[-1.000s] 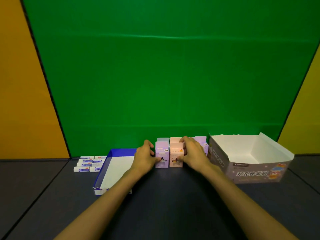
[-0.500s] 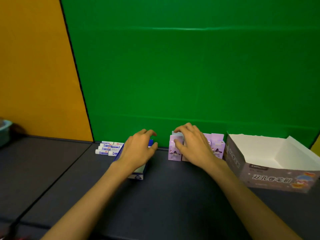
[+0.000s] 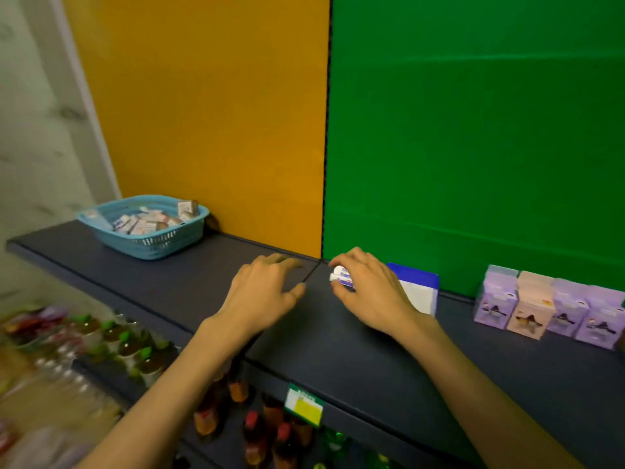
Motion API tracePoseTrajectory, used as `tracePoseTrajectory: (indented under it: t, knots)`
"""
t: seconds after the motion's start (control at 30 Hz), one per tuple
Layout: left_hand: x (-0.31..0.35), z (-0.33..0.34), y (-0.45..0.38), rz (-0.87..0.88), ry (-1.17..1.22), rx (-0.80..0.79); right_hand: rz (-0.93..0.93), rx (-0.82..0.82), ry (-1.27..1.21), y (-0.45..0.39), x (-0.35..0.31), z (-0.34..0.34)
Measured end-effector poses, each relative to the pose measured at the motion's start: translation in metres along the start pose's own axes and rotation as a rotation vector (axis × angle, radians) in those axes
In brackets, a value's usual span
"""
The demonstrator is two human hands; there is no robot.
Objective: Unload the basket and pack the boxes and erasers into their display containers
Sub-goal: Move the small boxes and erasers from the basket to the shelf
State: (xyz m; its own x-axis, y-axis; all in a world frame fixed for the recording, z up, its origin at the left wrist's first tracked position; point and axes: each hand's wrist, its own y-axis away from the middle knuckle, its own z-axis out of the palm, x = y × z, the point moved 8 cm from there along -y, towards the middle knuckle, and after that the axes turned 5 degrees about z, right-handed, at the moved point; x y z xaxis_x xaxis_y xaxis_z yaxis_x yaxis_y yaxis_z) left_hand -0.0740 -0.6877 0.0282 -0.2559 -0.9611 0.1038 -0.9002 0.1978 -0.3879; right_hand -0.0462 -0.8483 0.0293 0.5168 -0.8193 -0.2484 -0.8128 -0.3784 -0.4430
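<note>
A blue plastic basket (image 3: pixel 176 236) holding several small boxes and erasers stands far left on the dark shelf (image 3: pixel 338 340). My left hand (image 3: pixel 262 294) hovers over the shelf with fingers spread, holding nothing. My right hand (image 3: pixel 368 292) curls over white erasers (image 3: pixel 341 276), fingers on top and thumb below. The blue and white display tray (image 3: pixel 417 286) lies just behind that hand, partly hidden. A row of purple and pink boxes (image 3: pixel 548 309) stands upright at the right. The large cardboard display box is out of view.
Yellow (image 3: pixel 209 123) and green (image 3: pixel 473 137) wall panels back the shelf. Below the shelf's front edge, a lower shelf holds several bottles (image 3: pixel 142 353), and a green and yellow price tag (image 3: pixel 304 406) hangs on the edge.
The view has swung left, bringing the basket in. My right hand left the standing boxes and went to the erasers beside the blue tray. My left hand moved left off the tray.
</note>
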Motion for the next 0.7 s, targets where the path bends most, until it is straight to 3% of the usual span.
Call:
tracePoseTrajectory:
  t: [0.3, 0.7]
  knots:
    - [-0.168, -0.051, 0.082, -0.081, -0.021, -0.021, -0.060, -0.049, 0.033, -0.043, -0.158, 0.079]
    - [-0.330, -0.096, 0.124, -0.091, 0.002, 0.049, -0.015, -0.050, 0.067, -0.112, -0.283, 0.143]
